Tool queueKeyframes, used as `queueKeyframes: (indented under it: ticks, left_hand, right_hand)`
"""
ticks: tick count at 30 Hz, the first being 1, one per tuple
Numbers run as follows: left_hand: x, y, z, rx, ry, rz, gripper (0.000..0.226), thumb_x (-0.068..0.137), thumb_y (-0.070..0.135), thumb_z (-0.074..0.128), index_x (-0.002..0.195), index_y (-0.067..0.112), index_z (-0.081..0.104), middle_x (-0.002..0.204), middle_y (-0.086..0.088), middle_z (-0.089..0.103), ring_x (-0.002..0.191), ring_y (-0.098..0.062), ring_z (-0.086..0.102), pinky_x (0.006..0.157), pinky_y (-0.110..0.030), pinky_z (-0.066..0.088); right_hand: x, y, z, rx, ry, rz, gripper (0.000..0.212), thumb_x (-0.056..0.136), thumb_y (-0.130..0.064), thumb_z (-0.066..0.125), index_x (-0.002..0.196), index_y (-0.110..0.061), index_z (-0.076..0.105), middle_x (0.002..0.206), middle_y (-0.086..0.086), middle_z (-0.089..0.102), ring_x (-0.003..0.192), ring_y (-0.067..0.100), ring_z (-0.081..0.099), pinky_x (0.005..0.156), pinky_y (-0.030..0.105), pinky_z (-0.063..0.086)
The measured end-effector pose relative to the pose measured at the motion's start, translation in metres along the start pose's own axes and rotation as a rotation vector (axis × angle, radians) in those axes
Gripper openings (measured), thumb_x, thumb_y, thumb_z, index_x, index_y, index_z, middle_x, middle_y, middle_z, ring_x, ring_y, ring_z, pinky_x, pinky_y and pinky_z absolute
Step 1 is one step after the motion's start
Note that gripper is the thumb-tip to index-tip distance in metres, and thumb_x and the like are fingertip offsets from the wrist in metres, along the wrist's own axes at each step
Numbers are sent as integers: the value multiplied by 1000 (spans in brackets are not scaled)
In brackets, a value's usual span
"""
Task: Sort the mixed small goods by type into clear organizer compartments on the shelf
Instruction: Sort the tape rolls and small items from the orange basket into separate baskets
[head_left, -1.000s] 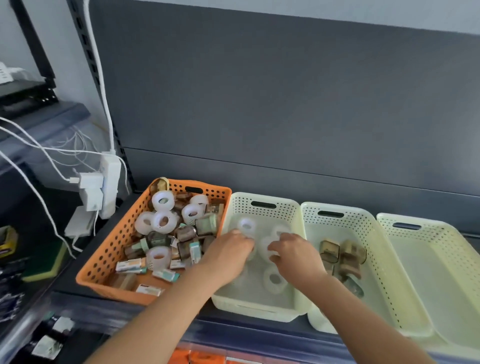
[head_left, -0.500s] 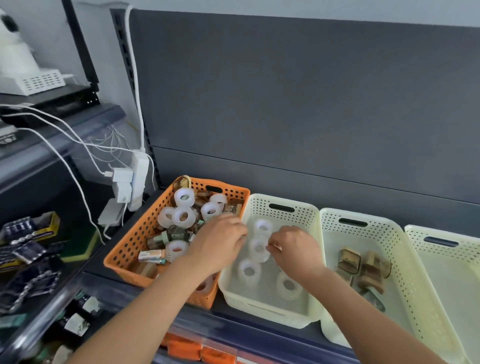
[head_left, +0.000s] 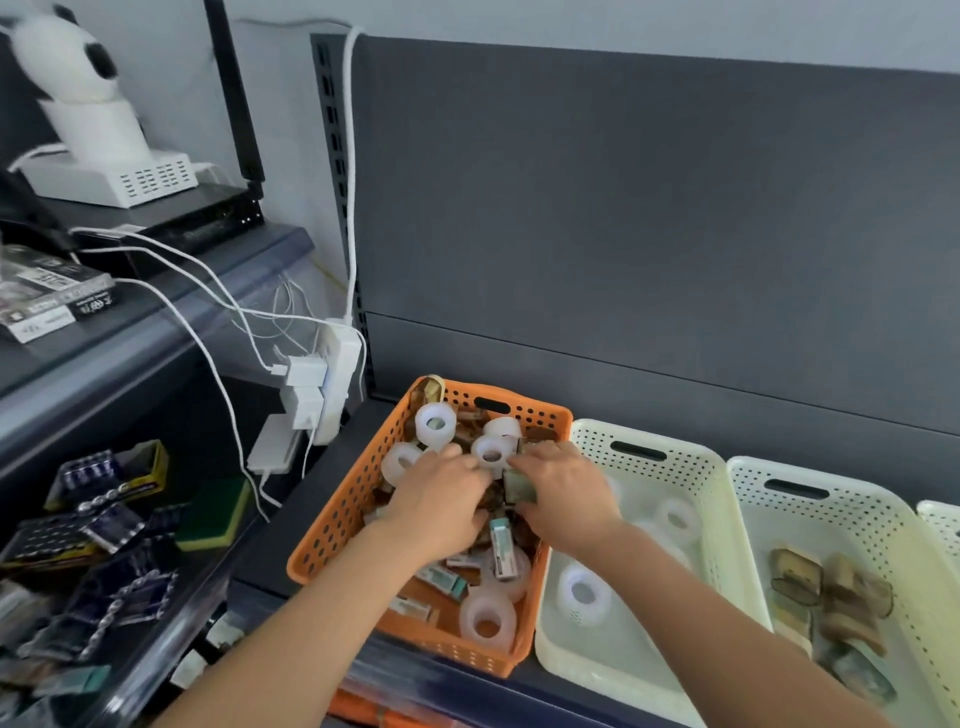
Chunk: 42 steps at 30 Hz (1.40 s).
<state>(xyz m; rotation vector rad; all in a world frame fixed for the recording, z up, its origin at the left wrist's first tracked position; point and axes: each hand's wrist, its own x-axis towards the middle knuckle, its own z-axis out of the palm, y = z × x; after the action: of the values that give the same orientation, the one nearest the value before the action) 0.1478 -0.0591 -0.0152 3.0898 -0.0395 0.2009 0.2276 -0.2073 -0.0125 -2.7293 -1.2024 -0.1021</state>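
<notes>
Now right hand (head_left: 566, 493) pinches a brown box (head_left: 519, 487) in the orange basket (head_left: 337, 525); left hand (head_left: 441, 501) unclear.

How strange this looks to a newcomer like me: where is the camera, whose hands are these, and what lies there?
No machine here: a person wears one camera on the head, looking down at their hands. On the shelf, an orange basket holds mixed goods. Beside it, one cream basket holds white tape rolls, the next basket brown items. Both hands are in the orange basket: the right hand pinches a small brown box; what the left hand holds is hidden.
</notes>
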Motion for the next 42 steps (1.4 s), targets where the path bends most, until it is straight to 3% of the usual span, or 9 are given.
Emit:
queueKeyframes:
  ticks: [3, 9, 17, 21, 26, 30, 35, 39, 42]
  left_hand:
    - [3, -4, 3, 24, -3, 62, 23, 84, 31, 61, 103, 19, 61, 101, 4, 58, 99, -18, 47, 77, -33, 36]
    - [14, -16, 0, -208, 15, 21, 17, 83, 28, 56, 97, 20, 61, 95, 6, 59, 93, -14, 50, 70, -31, 46]
    - [38, 12, -31, -572, 293, 27, 46, 89, 21, 58, 134, 28, 49, 121, 10, 55, 111, -7, 48, 89, -20, 36]
    - [53, 65, -41, -676, 348, 119, 37, 87, 10, 58, 122, 23, 57, 111, 8, 56, 91, -6, 50, 76, -14, 36]
    - [73, 142, -33, -774, 319, 149, 33, 80, 7, 65, 109, 21, 58, 105, 10, 61, 94, -9, 55, 79, -24, 42]
    - [92, 202, -16, -678, 209, 208, 30, 83, 15, 63, 110, 26, 55, 109, 12, 60, 97, -11, 56, 79, -29, 45]
    - [114, 248, 10, -343, 135, 228, 32, 88, 19, 59, 118, 29, 53, 116, 9, 59, 98, -19, 60, 74, -35, 51]
    - [126, 263, 30, -138, 67, 264, 43, 85, 0, 54, 123, 19, 57, 123, 3, 56, 113, -20, 52, 90, -35, 47]
    - [124, 264, 39, 82, -66, 331, 32, 87, 7, 54, 117, 12, 63, 124, -4, 52, 117, -25, 48, 102, -37, 34]
  right_hand:
    - [7, -3, 4, -37, 11, 36, 41, 83, -17, 57, 123, -26, 58, 119, -3, 55, 110, 20, 45, 92, 31, 43]
    - [7, -4, 8, 26, 87, 136, 35, 79, -17, 63, 113, -23, 55, 109, -4, 56, 102, 18, 45, 77, 26, 44]
    - [-24, 11, -23, 264, 402, 223, 40, 74, -24, 75, 111, -16, 61, 100, 1, 58, 95, 22, 51, 75, 34, 46]
    - [-60, 46, -39, 381, 519, 299, 38, 76, -23, 75, 111, -21, 61, 98, -7, 57, 86, 13, 54, 73, 27, 45]
    - [-115, 108, -47, 337, 518, 489, 45, 77, -30, 74, 118, -26, 55, 101, -14, 59, 91, 8, 54, 72, 24, 39]
    - [-154, 161, -49, 255, 405, 593, 38, 79, -32, 71, 112, -26, 54, 99, -9, 63, 97, 15, 54, 78, 32, 46]
    - [-176, 203, -42, 181, 291, 629, 32, 78, -34, 70, 105, -24, 54, 98, -8, 61, 91, 15, 50, 72, 25, 37]
    - [-167, 222, -34, 236, 312, 672, 26, 82, -21, 66, 103, -19, 51, 104, -3, 56, 87, 19, 54, 71, 28, 40]
    - [-162, 231, -25, 129, 234, 599, 26, 85, -12, 59, 111, -16, 58, 116, 0, 54, 99, 23, 55, 84, 31, 46]
